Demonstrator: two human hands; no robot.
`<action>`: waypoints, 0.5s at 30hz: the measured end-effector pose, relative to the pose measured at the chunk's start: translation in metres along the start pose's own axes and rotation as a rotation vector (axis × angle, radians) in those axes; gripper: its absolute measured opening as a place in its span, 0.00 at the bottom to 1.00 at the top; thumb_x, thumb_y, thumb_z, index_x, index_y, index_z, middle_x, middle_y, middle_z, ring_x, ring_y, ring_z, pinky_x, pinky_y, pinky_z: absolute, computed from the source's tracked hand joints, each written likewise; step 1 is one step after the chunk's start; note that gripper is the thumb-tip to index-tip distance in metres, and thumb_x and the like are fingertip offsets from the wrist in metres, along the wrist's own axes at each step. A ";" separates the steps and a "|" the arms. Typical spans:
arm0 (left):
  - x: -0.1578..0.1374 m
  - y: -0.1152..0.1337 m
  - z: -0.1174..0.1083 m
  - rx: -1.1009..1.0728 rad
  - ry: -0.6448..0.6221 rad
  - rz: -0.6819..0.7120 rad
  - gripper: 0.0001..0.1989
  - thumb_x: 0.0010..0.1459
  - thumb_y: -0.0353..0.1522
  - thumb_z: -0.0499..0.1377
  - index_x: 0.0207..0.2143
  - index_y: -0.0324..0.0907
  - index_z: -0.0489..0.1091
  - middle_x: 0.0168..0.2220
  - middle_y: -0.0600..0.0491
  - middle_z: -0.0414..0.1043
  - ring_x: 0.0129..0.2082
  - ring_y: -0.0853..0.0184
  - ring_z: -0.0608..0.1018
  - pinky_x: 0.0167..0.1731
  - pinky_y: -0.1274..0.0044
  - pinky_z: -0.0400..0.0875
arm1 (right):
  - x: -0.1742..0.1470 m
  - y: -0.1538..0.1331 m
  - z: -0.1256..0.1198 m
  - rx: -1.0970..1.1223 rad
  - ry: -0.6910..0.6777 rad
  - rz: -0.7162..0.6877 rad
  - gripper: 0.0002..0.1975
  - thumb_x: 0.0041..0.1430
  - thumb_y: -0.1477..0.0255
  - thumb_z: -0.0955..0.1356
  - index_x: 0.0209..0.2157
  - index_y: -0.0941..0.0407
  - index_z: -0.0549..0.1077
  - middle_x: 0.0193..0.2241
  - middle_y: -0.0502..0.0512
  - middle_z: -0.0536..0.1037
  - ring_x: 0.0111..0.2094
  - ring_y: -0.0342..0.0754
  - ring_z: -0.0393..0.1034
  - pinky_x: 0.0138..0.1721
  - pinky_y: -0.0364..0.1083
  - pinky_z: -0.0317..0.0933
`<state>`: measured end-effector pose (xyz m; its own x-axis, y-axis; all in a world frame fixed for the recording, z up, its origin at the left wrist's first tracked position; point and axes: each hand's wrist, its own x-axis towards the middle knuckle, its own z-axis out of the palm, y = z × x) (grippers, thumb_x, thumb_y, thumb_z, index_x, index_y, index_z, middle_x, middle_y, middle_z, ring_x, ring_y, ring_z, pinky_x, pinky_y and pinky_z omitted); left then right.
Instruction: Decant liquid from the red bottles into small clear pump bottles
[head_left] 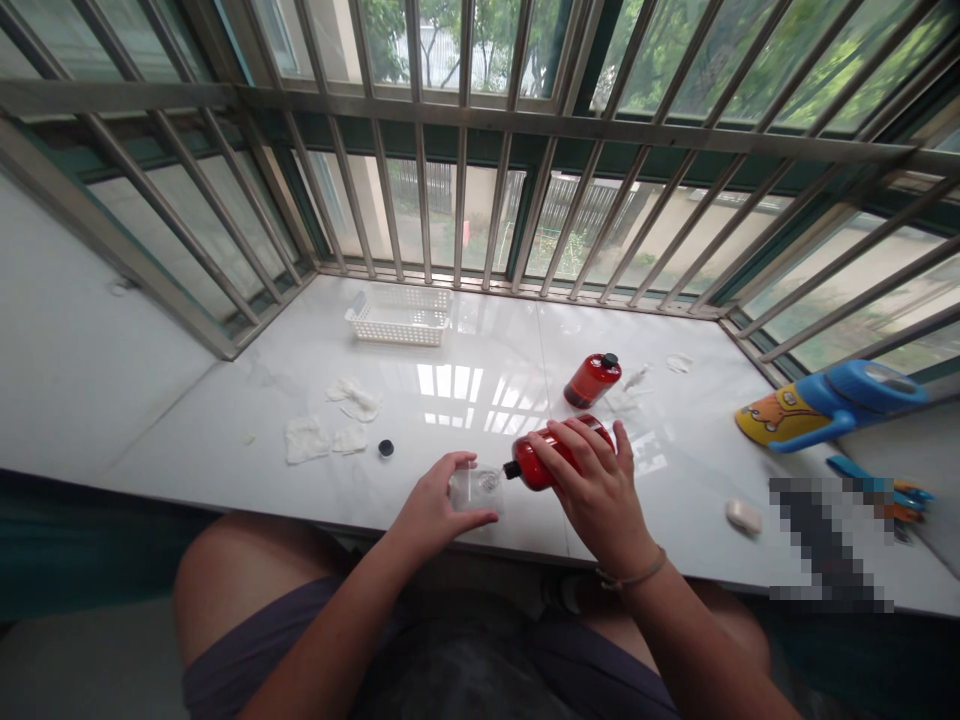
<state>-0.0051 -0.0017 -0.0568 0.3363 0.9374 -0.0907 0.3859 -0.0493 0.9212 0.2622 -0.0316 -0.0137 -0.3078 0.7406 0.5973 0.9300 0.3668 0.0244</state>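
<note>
Near the lower middle of the frame, at the front edge of the white sill (465, 400), we see both of our hands at work; our right hand (596, 495) is wrapped around a red bottle (536, 465), fingers curled over its body, holding it tipped on its side with its dark open neck pointing toward frame left; our left hand (435, 505) pinches a small clear container (476, 487) between thumb and fingers, its mouth just beside the bottle's neck; we cannot tell what, if anything, is inside the clear container, while the tipped bottle shows red through its wall.

Up and to the right of our hands, a second red bottle (592, 380) lies on the sill with a black cap on, also red all through; left of our hands, a small black cap (386, 448) sits alone on the sill, near several crumpled white tissues (330, 425); toward the upper middle, close to the window bars (465, 150), a white slotted basket (399, 317) rests with nothing visible in it.

At the right edge a blue watering can (832, 400) with a yellow cartoon print lies on its side; below it, near the front edge, a small white oblong piece (744, 516) rests on the sill.
</note>
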 end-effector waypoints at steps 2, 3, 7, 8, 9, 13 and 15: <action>0.000 0.000 0.000 0.005 -0.004 -0.002 0.40 0.46 0.44 0.79 0.60 0.50 0.70 0.60 0.46 0.76 0.59 0.50 0.78 0.54 0.63 0.77 | 0.000 0.000 0.000 -0.003 0.002 0.001 0.26 0.70 0.77 0.70 0.65 0.45 0.72 0.63 0.55 0.77 0.67 0.57 0.67 0.76 0.69 0.36; 0.000 0.000 0.000 0.007 -0.007 -0.003 0.40 0.46 0.44 0.79 0.60 0.50 0.70 0.60 0.46 0.76 0.59 0.50 0.78 0.54 0.63 0.77 | 0.000 0.000 0.000 -0.003 0.003 0.002 0.26 0.70 0.77 0.69 0.65 0.44 0.72 0.63 0.55 0.77 0.67 0.57 0.67 0.76 0.69 0.36; 0.000 -0.002 0.000 0.007 -0.014 -0.003 0.41 0.47 0.44 0.79 0.61 0.50 0.69 0.60 0.46 0.75 0.60 0.50 0.78 0.55 0.63 0.76 | 0.000 0.000 -0.001 0.006 0.000 0.003 0.28 0.69 0.77 0.70 0.66 0.44 0.71 0.63 0.55 0.77 0.67 0.57 0.67 0.76 0.69 0.35; 0.000 -0.002 0.000 0.007 -0.015 -0.001 0.41 0.47 0.44 0.79 0.61 0.50 0.69 0.60 0.46 0.75 0.60 0.50 0.78 0.55 0.62 0.76 | 0.000 0.000 -0.001 0.007 0.001 0.002 0.28 0.69 0.78 0.70 0.67 0.44 0.70 0.63 0.55 0.77 0.67 0.57 0.67 0.77 0.69 0.35; 0.000 -0.003 0.000 0.008 -0.016 0.002 0.41 0.47 0.44 0.79 0.61 0.50 0.69 0.60 0.46 0.75 0.60 0.50 0.77 0.56 0.62 0.76 | 0.000 0.000 -0.001 0.008 0.000 0.003 0.28 0.69 0.78 0.70 0.67 0.44 0.70 0.63 0.55 0.77 0.67 0.57 0.67 0.77 0.69 0.35; 0.000 -0.004 0.000 0.006 -0.016 0.007 0.41 0.47 0.43 0.79 0.61 0.49 0.69 0.60 0.46 0.75 0.60 0.51 0.78 0.56 0.62 0.75 | -0.001 0.000 -0.001 0.007 0.001 0.002 0.28 0.69 0.78 0.70 0.67 0.44 0.71 0.63 0.55 0.77 0.67 0.57 0.66 0.77 0.70 0.34; 0.000 -0.003 0.000 0.007 -0.017 0.007 0.41 0.47 0.43 0.79 0.61 0.50 0.69 0.60 0.46 0.75 0.60 0.50 0.77 0.56 0.62 0.75 | -0.001 0.000 0.000 0.003 0.004 0.001 0.28 0.69 0.78 0.70 0.66 0.44 0.71 0.63 0.55 0.77 0.67 0.57 0.66 0.77 0.70 0.34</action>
<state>-0.0064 -0.0016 -0.0599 0.3538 0.9309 -0.0905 0.3892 -0.0586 0.9193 0.2627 -0.0323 -0.0140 -0.3064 0.7388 0.6002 0.9295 0.3681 0.0214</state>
